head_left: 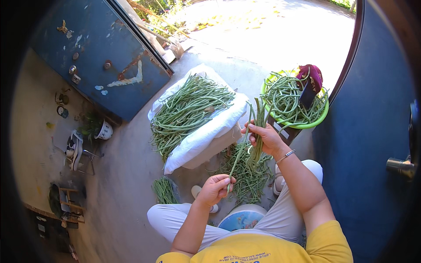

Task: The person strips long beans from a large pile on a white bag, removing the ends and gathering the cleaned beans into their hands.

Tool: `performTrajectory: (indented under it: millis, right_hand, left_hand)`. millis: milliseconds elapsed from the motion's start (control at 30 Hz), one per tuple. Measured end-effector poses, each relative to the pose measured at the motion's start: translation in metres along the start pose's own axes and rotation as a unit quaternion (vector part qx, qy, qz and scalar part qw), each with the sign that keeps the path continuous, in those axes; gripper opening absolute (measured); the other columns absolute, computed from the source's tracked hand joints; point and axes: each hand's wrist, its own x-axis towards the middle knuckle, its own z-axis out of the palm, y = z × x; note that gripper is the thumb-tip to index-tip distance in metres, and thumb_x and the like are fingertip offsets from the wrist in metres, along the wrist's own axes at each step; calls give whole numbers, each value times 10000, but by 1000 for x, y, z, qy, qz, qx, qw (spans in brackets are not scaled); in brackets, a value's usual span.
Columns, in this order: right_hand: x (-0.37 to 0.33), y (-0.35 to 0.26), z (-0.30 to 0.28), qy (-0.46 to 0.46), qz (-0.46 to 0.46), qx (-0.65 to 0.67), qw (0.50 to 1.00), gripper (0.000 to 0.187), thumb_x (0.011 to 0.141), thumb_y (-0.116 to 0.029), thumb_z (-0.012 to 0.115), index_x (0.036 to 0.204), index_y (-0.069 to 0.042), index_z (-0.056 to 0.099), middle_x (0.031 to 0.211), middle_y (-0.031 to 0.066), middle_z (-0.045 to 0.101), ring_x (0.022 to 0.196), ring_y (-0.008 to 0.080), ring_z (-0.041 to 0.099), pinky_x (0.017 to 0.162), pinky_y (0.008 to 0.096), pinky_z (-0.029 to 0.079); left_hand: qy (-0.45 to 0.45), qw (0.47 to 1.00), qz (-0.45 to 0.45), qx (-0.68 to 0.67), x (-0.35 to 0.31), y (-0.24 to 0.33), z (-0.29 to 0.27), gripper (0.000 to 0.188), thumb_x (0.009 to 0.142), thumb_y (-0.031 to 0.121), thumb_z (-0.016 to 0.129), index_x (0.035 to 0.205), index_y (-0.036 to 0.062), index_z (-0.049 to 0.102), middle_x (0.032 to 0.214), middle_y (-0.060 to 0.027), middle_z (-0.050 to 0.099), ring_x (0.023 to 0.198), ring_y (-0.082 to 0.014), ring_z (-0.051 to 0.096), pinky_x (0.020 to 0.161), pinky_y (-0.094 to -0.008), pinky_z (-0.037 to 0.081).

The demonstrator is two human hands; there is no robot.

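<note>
My right hand (268, 139) is closed around a bundle of long green beans (259, 115), which stands up above the fingers and hangs below them. Lower and to the left, my left hand (215, 189) pinches the end of a single long bean (237, 163), whose upper part runs up to my right hand. Beyond my hands, a big heap of long beans (188, 111) lies on a white sheet (199, 139) over a box. A loose pile of beans (251, 179) covers the floor beneath my hands.
A lime-green basket (322, 115) of beans stands at right on a dark stool, with a maroon cloth (312, 75) and a dark phone-like object (308, 96) on top. A small bean bunch (165, 190) lies near my left knee. Blue metal doors (103, 57) flank the doorway.
</note>
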Motion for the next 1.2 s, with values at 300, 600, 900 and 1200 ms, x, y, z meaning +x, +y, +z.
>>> performTrajectory:
  millis: [300, 600, 900, 1200]
  right_hand:
    - [0, -2, 1, 15, -9, -49, 999, 145, 856, -169, 593, 937, -58, 549, 822, 79, 623, 543, 67, 513, 462, 210, 421]
    - [5, 1, -7, 70, 0, -68, 995, 186, 810, -167, 657, 901, -60, 535, 742, 66, 607, 485, 62, 497, 418, 212, 408]
    - [9, 2, -12, 136, 1, -31, 990, 194, 816, -218, 642, 736, -68, 549, 595, 37, 552, 435, 93, 490, 396, 244, 405]
    - [11, 2, -17, 141, -9, -37, 989, 174, 839, -217, 604, 782, -54, 579, 607, 38, 570, 431, 92, 484, 401, 250, 406]
  left_hand:
    - [34, 995, -37, 86, -1, -3, -5, 147, 858, 109, 552, 954, 11, 604, 701, -22, 578, 460, -13, 366, 418, -144, 270]
    - [57, 980, -24, 187, -2, -7, 5, 179, 877, 158, 536, 845, 3, 618, 650, -33, 571, 488, -29, 403, 445, -162, 312]
    - [-81, 992, 53, -82, -7, -12, -19, 240, 896, 189, 467, 807, -5, 578, 646, -65, 547, 495, -91, 428, 465, -200, 351]
    - [-120, 975, 98, -158, -5, -15, -21, 262, 911, 213, 451, 762, 16, 539, 649, -53, 499, 514, -99, 396, 450, -225, 305]
